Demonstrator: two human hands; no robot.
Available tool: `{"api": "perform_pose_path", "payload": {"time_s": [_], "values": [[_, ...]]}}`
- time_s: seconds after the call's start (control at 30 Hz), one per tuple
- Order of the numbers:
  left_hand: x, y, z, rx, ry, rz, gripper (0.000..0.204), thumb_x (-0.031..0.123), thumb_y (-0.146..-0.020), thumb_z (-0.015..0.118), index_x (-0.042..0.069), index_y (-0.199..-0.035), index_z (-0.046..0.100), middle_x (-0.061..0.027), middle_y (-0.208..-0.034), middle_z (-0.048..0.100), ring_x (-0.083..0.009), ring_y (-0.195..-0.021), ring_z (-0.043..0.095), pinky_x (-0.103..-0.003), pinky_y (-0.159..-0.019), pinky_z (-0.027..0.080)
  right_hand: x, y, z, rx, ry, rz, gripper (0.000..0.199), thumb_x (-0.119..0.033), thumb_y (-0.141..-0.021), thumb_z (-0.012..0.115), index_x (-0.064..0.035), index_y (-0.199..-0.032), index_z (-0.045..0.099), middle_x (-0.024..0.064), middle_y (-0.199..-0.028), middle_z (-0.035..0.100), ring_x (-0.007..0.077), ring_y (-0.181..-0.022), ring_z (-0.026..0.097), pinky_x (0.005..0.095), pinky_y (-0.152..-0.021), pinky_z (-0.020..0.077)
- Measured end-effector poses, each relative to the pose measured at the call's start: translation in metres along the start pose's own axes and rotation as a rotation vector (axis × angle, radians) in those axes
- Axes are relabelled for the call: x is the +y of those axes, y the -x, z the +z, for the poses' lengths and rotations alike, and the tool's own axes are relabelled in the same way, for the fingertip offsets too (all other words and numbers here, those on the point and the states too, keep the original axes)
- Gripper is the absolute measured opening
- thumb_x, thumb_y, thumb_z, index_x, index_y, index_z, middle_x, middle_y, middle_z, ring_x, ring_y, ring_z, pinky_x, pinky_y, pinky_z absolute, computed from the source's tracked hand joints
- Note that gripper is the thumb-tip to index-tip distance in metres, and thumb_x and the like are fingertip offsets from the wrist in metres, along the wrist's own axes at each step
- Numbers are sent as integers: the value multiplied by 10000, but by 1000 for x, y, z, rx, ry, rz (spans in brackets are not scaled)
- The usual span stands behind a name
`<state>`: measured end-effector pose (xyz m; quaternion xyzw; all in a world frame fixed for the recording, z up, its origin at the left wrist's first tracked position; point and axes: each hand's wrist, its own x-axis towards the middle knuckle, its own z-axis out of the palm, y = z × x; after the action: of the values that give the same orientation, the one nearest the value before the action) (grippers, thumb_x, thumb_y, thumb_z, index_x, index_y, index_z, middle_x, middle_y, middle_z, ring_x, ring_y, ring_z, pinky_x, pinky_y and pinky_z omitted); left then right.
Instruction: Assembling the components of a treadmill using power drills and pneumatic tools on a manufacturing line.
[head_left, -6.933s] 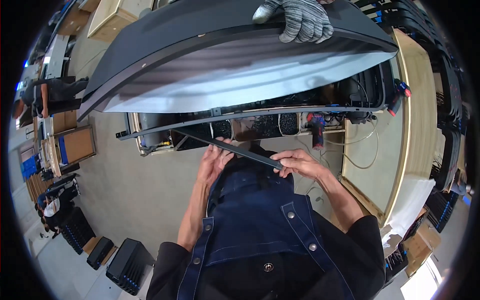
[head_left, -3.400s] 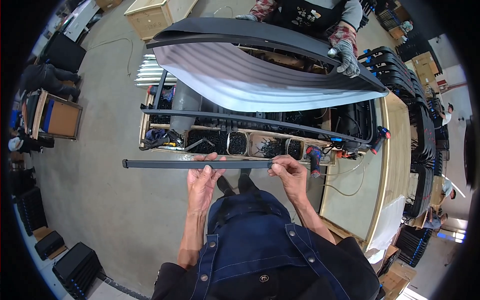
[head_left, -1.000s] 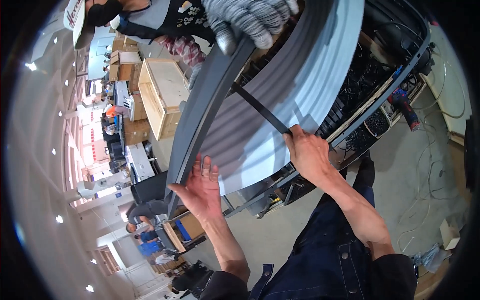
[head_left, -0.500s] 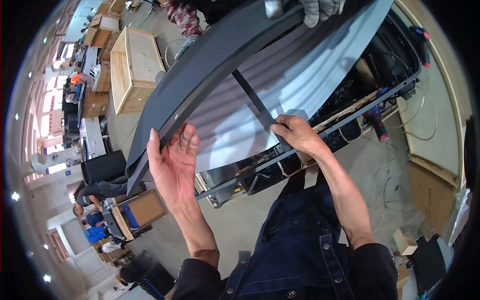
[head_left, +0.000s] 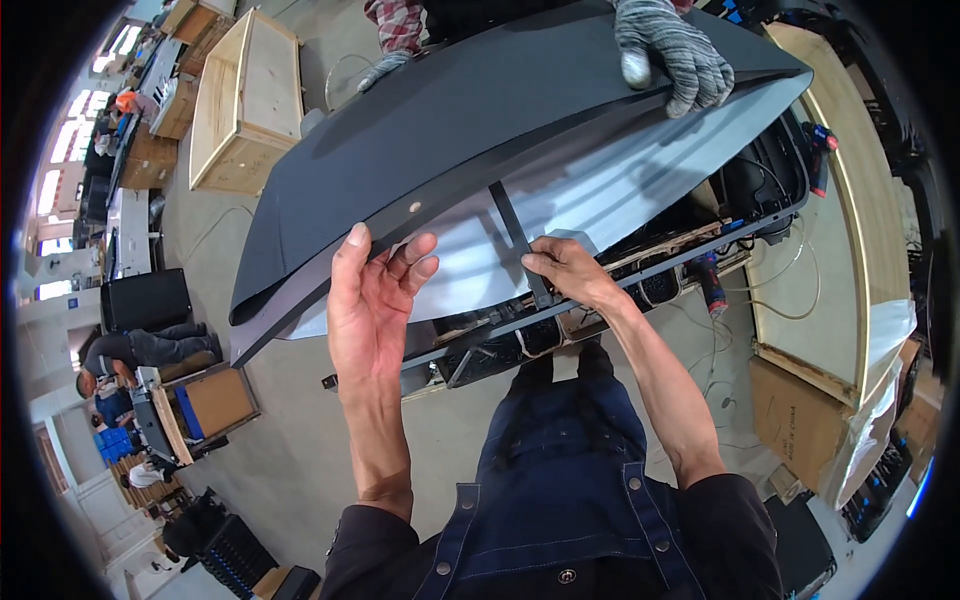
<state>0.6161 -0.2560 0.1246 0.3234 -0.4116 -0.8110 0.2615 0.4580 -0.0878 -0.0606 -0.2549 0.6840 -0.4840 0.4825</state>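
A large dark grey curved panel [head_left: 420, 130] is propped at a tilt over a pale sheet [head_left: 620, 190] and a black metal frame [head_left: 600, 294]. My left hand [head_left: 372, 325] is palm up with fingers apart and slightly curled, its thumb tip at the panel's near edge. With thumb and fingers my right hand [head_left: 572, 272] pinches a narrow black strip [head_left: 508, 212] that runs between frame and panel. A co-worker's gloved hand [head_left: 680, 60] grips the panel's edge at right; their other gloved hand [head_left: 384, 70] rests by its far edge.
An open wooden crate [head_left: 248, 115] stands at far left. Red-and-black power tools, one [head_left: 712, 287] by the frame and another [head_left: 821, 160] at its right end, lie near hoses. A cardboard box [head_left: 808, 418] is at right. Another person [head_left: 150, 350] bends over a bench at left.
The panel now shows more of its upper face, and its right end has come into view. The co-worker's right-side glove appears lower on it. My right hand keeps its hold on the strip.
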Motion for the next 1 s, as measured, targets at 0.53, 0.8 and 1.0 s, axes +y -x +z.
{"api": "perform_pose_path", "payload": {"time_s": [0.53,0.8,1.0], "values": [[-22,-7,-29,-266,-252,36,397,150,-891,734,10,-1251,639,-156,-1185,675,-301,-1039,687,-398,-900,564,-6,2,-9,-100,49,160,282,-267,-943,717,12,-937,685,5,-708,572,100,-661,528,294,-618,452],[-185,-106,-177,-118,749,-377,437,223,-964,662,8,-1331,562,-214,-1243,640,-327,-1089,674,-425,-886,589,-18,0,-3,-221,174,66,285,-248,-920,717,29,-969,670,79,-792,645,181,-756,602,339,-741,500],[-141,-101,-43,-405,-476,-500,399,263,-1010,608,-7,-1298,560,-193,-1218,636,-313,-1077,669,-470,-877,601,-31,32,-32,-109,386,144,252,-157,-859,734,16,-1041,712,196,-969,734,319,-969,704,394,-884,525]]}}
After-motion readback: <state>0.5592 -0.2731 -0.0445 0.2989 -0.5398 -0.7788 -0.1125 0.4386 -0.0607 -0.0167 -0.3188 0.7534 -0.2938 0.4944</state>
